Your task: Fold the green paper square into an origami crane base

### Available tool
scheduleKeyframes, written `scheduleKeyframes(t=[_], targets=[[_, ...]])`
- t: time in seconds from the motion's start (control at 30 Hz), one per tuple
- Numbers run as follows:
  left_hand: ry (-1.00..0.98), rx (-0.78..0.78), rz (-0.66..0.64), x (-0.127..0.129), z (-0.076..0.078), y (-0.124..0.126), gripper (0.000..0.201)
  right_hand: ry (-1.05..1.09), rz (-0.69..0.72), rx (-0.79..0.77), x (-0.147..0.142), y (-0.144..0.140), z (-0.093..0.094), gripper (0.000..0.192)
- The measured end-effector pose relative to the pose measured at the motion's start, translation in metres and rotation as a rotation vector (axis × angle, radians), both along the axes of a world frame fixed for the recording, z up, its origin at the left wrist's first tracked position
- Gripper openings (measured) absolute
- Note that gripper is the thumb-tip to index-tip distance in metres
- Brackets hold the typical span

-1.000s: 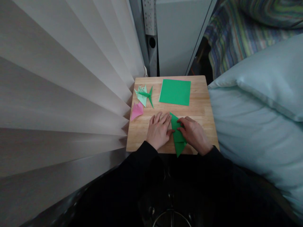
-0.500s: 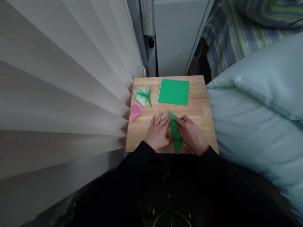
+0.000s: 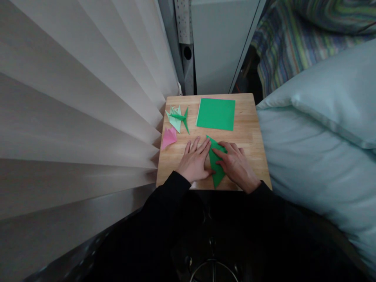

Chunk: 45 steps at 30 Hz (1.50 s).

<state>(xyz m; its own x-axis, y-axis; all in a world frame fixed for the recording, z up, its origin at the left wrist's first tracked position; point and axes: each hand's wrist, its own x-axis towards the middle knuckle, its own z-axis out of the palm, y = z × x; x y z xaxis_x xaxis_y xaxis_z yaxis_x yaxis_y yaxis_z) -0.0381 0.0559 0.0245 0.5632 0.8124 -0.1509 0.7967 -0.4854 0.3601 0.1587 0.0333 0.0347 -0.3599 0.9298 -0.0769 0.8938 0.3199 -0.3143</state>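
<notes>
A folded dark green paper, long and pointed at both ends, lies on the small wooden table near its front edge. My left hand lies flat with fingers spread against the paper's left edge. My right hand presses flat on top of the paper's right side, covering part of it. A flat square sheet of green paper lies behind them.
Folded light and dark green paper figures and a pink folded piece sit at the table's left. Pleated blinds stand on the left, a pale blue pillow on the right, a striped blanket behind.
My right hand has flattened down onto the folded green paper, and the paper has shifted slightly away from the front edge. My left hand stays beside it.
</notes>
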Motion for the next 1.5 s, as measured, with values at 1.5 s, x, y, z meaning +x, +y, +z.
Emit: scheduleKeyframes(t=[1.5], targets=[[-0.028,0.055,0.078,0.008,0.005,-0.001,0.048,0.031,0.032,-0.024,0.014,0.003,0.008,0.028]])
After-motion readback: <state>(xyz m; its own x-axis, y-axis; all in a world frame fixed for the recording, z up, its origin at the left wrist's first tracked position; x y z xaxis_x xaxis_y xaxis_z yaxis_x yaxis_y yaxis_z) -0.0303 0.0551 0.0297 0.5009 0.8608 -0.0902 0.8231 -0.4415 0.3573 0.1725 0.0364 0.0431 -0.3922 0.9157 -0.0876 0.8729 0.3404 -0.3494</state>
